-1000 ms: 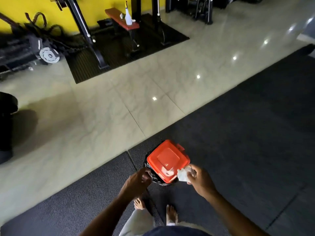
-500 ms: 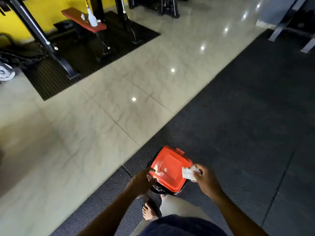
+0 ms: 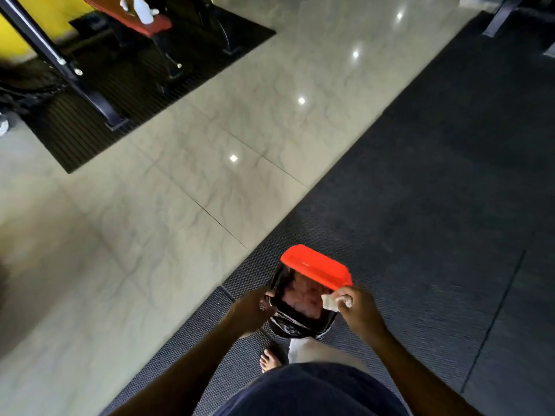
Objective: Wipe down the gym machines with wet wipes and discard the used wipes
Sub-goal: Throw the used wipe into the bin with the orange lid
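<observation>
A small bin lined with a black bag stands on the dark rubber mat just in front of my feet. Its red lid is tilted up at the far side, and crumpled wipes show inside. My right hand pinches a crumpled white wipe right over the bin's open right rim. My left hand is at the bin's left rim, fingers curled against the bag's edge.
A red weight bench with a white spray bottle stands far off at the top left, on a ribbed black mat with black machine legs. Glossy tiled floor lies between. The rubber mat spreads to the right.
The red lid has swung up from flat on the bin, showing the inside. My right hand has brought the wipe over the opening. The view has shifted closer and lower.
</observation>
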### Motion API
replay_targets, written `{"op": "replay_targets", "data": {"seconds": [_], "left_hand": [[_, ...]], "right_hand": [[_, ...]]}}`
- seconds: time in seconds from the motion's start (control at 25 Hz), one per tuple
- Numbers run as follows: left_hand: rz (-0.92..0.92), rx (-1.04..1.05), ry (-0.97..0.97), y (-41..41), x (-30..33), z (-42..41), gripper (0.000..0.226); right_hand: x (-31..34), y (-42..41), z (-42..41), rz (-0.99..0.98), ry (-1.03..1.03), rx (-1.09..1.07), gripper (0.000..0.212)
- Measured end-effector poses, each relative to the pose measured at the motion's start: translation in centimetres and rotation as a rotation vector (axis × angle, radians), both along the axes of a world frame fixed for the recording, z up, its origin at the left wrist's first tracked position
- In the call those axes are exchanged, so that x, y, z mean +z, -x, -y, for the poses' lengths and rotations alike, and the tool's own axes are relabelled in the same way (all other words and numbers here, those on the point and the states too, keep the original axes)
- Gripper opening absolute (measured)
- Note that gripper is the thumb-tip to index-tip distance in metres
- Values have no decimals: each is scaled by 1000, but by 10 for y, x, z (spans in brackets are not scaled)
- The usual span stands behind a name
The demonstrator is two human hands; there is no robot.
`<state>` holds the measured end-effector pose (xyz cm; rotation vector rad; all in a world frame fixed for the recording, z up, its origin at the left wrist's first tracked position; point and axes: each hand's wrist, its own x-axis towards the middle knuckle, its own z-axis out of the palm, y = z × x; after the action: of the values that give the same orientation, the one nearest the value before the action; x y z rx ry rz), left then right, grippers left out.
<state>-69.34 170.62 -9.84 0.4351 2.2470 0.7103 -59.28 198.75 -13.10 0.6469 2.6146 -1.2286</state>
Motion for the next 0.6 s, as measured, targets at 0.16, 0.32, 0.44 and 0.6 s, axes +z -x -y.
{"op": "replay_targets", "data": {"seconds": [0.16, 0.32, 0.44, 0.6], "left_hand": [[37, -42, 17, 11, -7, -18, 37], [57, -77, 47, 16, -15, -30, 40], [71, -81, 73, 20, -19, -34, 43], [81, -84, 78, 26, -22, -30, 46]], "right_hand": [[-14, 9, -5, 69, -6, 27, 30], [-27, 22, -3, 118, -1, 45, 27], [-45, 36, 0, 139, 15, 23, 26], [-76, 46, 3, 230, -6, 140, 44]]}}
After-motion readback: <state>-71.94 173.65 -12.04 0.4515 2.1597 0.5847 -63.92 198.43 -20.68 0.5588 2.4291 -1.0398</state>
